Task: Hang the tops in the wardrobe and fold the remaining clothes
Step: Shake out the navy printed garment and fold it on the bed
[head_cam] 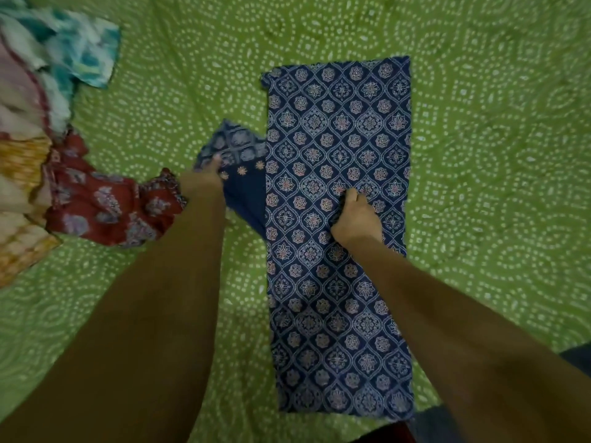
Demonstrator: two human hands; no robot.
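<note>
Head view: the blue printed garment [339, 219] is laid lengthwise, near to far. Its sleeve [236, 151], protruding left, is pinched by the left hand [204, 180]; the right hand [356, 219] rests curled on its middle.

Surface: a green bedsheet [479, 155] printed with rings of white dots covers the whole area in view, lightly creased towards the upper left. A dark item shows at the lower right edge [575, 356]; identity not determinable
</note>
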